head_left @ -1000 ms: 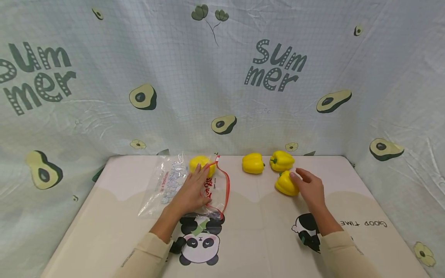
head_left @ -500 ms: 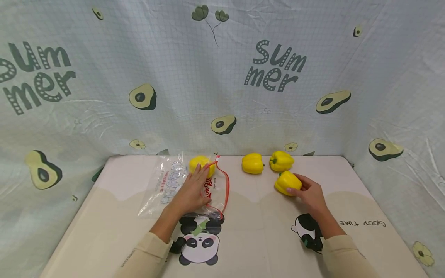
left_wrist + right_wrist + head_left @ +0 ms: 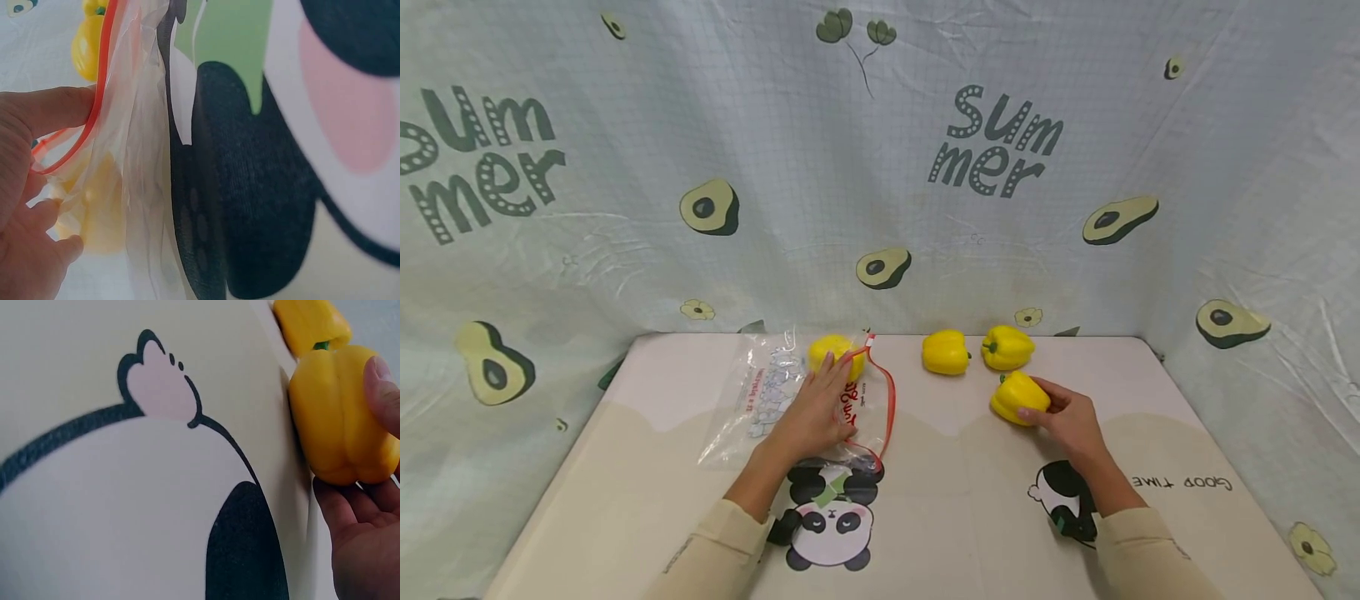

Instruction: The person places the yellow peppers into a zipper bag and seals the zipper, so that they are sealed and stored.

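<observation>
Yellow pepper (image 3: 1019,397) right of centre on counter (image 3: 955,500), gripped by right hand (image 3: 1070,421) | left hand (image 3: 811,417) lay flat, holding zip bag (image 3: 790,400) open | one pepper (image 3: 831,353) bagged | two peppers (image 3: 946,352) (image 3: 1007,347) waiting behind

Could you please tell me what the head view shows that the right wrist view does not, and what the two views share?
Only the head view shows the left hand resting on the clear zip bag, a pepper inside the bag, and the avocado-print backdrop. Only the right wrist view shows the held pepper's green stem close up. Both show the right hand gripping a yellow pepper on the panda mat.
</observation>
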`<state>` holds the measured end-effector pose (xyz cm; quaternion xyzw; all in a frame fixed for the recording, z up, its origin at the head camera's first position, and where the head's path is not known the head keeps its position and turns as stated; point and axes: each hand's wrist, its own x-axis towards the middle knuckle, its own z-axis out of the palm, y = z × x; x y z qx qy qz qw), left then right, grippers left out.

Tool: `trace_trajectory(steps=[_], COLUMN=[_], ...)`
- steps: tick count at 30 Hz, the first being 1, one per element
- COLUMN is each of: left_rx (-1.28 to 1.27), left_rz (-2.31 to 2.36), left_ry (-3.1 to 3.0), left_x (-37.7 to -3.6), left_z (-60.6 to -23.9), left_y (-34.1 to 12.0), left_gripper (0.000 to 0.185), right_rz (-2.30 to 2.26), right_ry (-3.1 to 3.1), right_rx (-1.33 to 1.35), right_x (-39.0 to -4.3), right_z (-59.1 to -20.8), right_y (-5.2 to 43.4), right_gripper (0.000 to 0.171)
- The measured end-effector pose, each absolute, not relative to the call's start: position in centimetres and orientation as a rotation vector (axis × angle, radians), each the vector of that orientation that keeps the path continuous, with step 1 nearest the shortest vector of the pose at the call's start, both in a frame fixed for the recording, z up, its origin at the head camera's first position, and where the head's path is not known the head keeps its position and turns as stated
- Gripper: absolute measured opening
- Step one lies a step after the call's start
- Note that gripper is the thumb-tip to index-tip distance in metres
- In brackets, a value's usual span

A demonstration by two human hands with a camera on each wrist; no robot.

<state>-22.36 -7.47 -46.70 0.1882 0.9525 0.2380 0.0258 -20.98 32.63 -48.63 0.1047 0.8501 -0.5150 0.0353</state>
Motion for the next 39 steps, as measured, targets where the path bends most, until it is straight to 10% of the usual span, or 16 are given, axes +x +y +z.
trace_trajectory(steps=[39], left_rx=[0.550], left_rz=[0.691], left_ry=[2.939], left_x=[-22.5], left_z=[-46.7], left_y=[-7.3], left_gripper=[0.108], right_rz=[-1.595], right_ry=[2.593], right_rx=[0.189], right_x=[-21.3], right_z=[-48.8], right_y=[29.6], right_gripper=[0.069])
